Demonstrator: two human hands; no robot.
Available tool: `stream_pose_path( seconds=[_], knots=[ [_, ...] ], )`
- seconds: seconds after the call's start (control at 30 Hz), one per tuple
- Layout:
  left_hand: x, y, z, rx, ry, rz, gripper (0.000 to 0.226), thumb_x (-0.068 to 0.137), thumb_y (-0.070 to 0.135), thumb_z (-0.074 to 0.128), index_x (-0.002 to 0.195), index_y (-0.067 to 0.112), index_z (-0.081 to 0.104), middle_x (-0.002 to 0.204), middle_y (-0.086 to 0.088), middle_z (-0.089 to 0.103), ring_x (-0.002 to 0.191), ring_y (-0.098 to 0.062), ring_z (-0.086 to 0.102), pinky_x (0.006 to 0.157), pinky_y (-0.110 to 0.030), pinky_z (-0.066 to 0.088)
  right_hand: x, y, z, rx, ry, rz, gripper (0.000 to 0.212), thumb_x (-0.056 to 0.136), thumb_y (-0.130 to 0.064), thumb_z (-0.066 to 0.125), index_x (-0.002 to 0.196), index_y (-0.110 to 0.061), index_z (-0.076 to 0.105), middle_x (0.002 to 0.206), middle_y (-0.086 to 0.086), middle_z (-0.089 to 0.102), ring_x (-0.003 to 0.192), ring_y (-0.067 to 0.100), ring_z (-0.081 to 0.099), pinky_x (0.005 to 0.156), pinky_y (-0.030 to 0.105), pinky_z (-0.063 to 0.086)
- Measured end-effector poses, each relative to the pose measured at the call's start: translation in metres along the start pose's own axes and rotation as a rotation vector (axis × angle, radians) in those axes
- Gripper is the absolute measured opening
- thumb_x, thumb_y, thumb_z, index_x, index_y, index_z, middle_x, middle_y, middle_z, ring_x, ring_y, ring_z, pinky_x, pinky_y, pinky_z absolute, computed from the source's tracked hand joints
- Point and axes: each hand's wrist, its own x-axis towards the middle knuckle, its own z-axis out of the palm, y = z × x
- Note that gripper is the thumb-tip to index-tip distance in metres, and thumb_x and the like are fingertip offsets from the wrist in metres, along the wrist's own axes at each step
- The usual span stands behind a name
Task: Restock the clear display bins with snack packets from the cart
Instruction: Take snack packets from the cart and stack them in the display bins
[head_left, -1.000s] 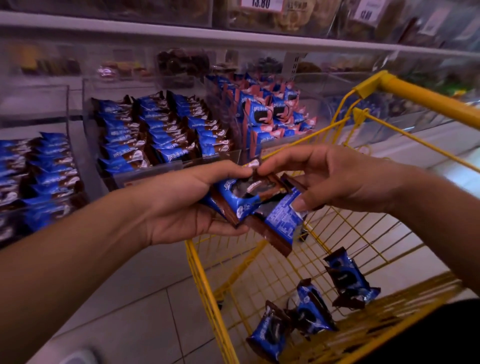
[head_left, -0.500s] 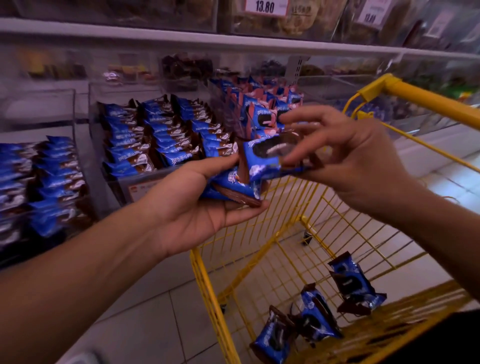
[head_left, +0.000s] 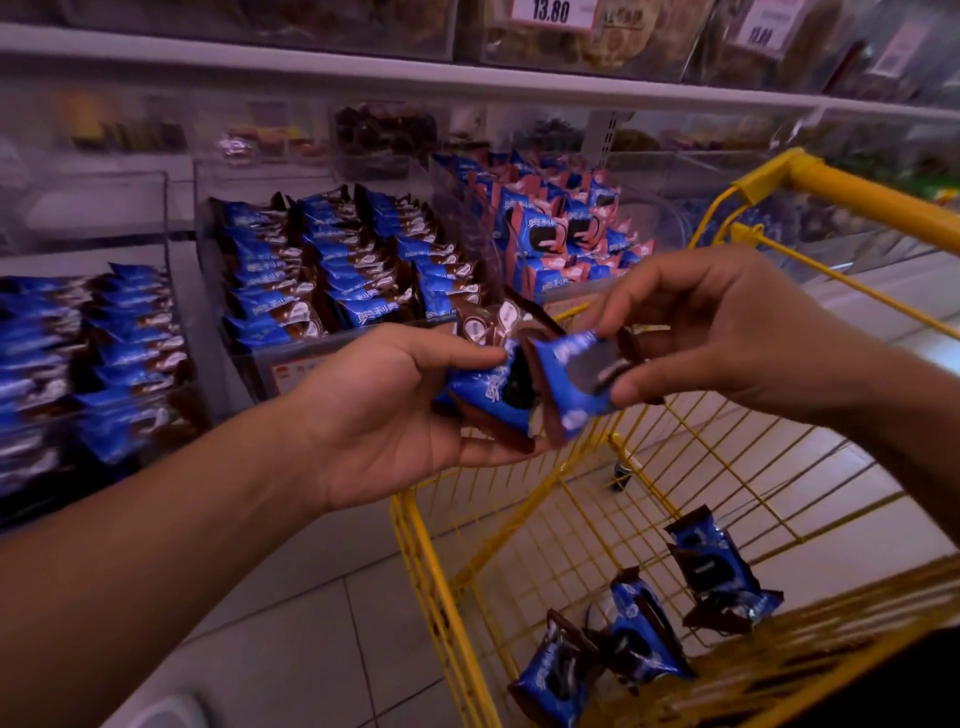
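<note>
Shelving of clear plastic display bins stood ahead and to the left of both hands, the middle bin packed with rows of blue-and-brown foil snack packets. A small stack of such packets was gripped in the left hand, the nearer hand to that bin. One packet, tilted, was pinched by the right hand just beside the stack, over the yellow wire cart, where three packets were left.

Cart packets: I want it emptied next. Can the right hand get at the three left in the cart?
Probably not yet: the right hand pinches a packet. The cart is open-topped, so the three packets lie unobstructed.
</note>
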Motion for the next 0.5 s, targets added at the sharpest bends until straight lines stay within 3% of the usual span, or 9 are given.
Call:
stream_pose_path(
  seconds=[0.07, 0.23, 0.4, 0.5],
  knots=[
    [0.0, 0.0, -0.001, 0.03, -0.046, 0.008, 0.064, 0.073, 0.002, 0.058, 0.136, -0.002, 0.049, 0.125, -0.024, 0.064, 0.115, -0.04, 0.062, 0.082, -0.052, 0.057, -0.002, -0.002, -0.008, 0.008, -0.071, 0.002, 0.043, 0.06, 0.005, 0.081, 0.097, -0.016, 0.074, 0.107, 0.01, 0.074, 0.105, 0.027, 0.071, 0.08, 0.034, 0.061],
    [0.001, -0.004, 0.003, 0.118, -0.131, 0.093, 0.06, 0.076, -0.006, 0.055, 0.135, 0.005, 0.049, 0.127, -0.018, 0.064, 0.112, -0.035, 0.065, 0.084, -0.048, 0.057, -0.001, -0.002, -0.001, -0.072, -0.14, -0.051, 0.051, 0.066, 0.0, 0.083, 0.115, -0.008, 0.069, 0.113, 0.006, 0.073, 0.111, 0.024, 0.069, 0.087, 0.035, 0.059],
    [0.004, -0.006, 0.001, 0.14, -0.063, 0.171, 0.053, 0.076, 0.0, 0.07, 0.125, 0.015, 0.057, 0.118, -0.012, 0.07, 0.102, -0.029, 0.071, 0.079, -0.039, 0.058, 0.001, -0.001, 0.006, -0.003, -0.046, -0.052, 0.066, 0.058, -0.003, 0.086, 0.12, -0.012, 0.064, 0.111, 0.012, 0.072, 0.105, 0.026, 0.071, 0.083, 0.031, 0.06],
    [0.005, -0.006, -0.001, 0.146, -0.026, 0.183, 0.059, 0.069, 0.006, 0.074, 0.124, 0.016, 0.058, 0.119, -0.011, 0.07, 0.104, -0.027, 0.07, 0.078, -0.037, 0.059, 0.001, -0.002, 0.0, 0.004, 0.034, -0.033, 0.073, 0.052, 0.0, 0.086, 0.119, -0.015, 0.062, 0.119, 0.013, 0.065, 0.101, 0.037, 0.07, 0.075, 0.038, 0.062]
  ],
)
